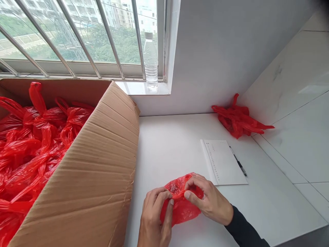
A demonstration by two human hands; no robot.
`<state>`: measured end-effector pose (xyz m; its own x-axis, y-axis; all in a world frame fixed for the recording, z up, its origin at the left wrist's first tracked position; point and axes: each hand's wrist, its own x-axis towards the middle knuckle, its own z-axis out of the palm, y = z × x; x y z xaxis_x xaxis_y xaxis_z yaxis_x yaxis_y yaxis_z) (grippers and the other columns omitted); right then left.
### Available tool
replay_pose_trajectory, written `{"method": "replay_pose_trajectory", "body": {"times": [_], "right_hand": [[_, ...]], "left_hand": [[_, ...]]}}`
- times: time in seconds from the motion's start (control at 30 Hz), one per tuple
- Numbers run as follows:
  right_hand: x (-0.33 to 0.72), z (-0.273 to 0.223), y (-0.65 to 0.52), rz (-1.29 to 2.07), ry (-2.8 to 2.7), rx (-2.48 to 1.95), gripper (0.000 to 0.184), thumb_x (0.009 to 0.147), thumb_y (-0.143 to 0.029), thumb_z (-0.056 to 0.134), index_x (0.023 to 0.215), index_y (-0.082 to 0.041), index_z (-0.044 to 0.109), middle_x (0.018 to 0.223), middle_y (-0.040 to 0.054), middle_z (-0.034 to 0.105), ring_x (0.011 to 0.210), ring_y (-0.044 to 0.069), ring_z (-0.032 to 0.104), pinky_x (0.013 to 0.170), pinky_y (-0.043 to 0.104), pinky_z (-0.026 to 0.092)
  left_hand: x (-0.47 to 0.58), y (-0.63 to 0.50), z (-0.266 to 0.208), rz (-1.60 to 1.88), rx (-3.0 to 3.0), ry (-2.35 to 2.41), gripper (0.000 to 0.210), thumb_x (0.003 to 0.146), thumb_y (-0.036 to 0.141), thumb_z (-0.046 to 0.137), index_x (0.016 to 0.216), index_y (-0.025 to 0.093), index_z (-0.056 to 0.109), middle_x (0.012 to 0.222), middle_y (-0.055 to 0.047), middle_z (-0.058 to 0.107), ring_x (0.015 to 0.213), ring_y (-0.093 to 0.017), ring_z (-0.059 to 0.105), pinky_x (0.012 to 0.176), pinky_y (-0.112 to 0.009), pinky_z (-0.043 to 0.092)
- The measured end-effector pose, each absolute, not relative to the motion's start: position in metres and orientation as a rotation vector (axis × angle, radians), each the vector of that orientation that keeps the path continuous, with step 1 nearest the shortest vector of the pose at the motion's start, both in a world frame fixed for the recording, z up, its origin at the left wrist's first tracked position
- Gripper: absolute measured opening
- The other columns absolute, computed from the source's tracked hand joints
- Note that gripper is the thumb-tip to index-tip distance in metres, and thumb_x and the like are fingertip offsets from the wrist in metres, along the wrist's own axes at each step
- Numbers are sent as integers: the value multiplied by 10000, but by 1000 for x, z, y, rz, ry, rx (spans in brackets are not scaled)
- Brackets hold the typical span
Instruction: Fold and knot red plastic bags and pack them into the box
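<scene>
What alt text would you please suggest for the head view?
The left hand and right hand hold a red bag on a white surface; a box of red bags stands left, a notebook and pen right.

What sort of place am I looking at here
Indoors, probably a corner of a home or small workroom: there's a barred window, a white work surface with a notebook on it, and a big cardboard box of red plastic bags.
</scene>
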<state>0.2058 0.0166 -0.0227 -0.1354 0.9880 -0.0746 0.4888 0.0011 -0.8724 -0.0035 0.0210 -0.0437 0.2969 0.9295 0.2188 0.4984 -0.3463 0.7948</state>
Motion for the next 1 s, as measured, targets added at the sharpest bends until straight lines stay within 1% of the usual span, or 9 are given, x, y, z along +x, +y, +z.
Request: {"method": "replay_pose_trajectory", "body": {"times": [0.17,0.4,0.47,0.53,0.63,0.77,0.87,0.93,1.0], "right_hand": [[202,-23,15,1080,-1713,-1504,113,933,-260,565,824,-240,538,826,-20,599,815,176,529,828,365,430],[211,-25,13,1023,-1542,-1591,139,959,-305,512,838,-238,526,832,-9,572,807,180,532,770,354,435],[212,-24,13,1049,-1529,-1588,91,945,-288,528,871,-240,546,868,-5,593,833,183,548,797,359,443],[209,-23,14,1098,-1537,-1557,37,929,-261,544,937,-247,577,931,1,625,882,189,565,831,365,452],[203,-20,13,1126,-1585,-1502,53,910,-225,558,940,-250,593,935,-1,638,895,191,565,830,361,456],[200,-21,11,1086,-1580,-1523,54,915,-235,538,863,-240,552,860,-6,607,835,188,550,785,353,449],[207,-26,11,1092,-1443,-1595,124,959,-318,479,872,-242,525,848,-5,581,800,185,539,756,345,452],[212,-28,11,1098,-1378,-1603,147,971,-350,458,891,-244,522,869,1,579,836,190,550,789,348,461],[213,-28,12,1111,-1382,-1587,112,959,-340,481,975,-248,544,934,12,603,914,202,570,858,361,462]], "left_hand": [[-2,19,-45,986,1924,1279,148,964,254,512,995,265,656,1082,-65,634,1047,-239,586,847,-340,509],[-16,21,-46,946,1801,1366,129,968,312,513,1007,260,624,1056,-65,661,954,-237,618,850,-356,525],[-15,20,-46,958,1788,1359,139,968,313,507,1023,263,625,1090,-71,657,988,-243,611,874,-367,520],[-12,19,-45,971,1839,1324,179,960,303,508,1091,272,627,1158,-81,644,1073,-259,589,897,-382,511],[-3,16,-46,993,1968,1285,252,922,298,555,1163,289,625,1216,-77,625,1136,-274,564,934,-410,488],[-3,16,-48,1023,1973,1294,92,919,268,571,967,280,648,1096,-45,657,1080,-251,572,909,-378,469],[-10,19,-45,1107,1828,1379,80,935,287,556,954,265,631,972,-32,667,944,-227,607,835,-333,489],[-14,20,-43,1147,1753,1431,85,933,309,559,935,256,626,895,-22,662,846,-216,617,797,-318,497],[-14,20,-41,1171,1736,1423,95,936,309,547,935,253,624,893,-22,662,835,-214,622,781,-313,497]]}}
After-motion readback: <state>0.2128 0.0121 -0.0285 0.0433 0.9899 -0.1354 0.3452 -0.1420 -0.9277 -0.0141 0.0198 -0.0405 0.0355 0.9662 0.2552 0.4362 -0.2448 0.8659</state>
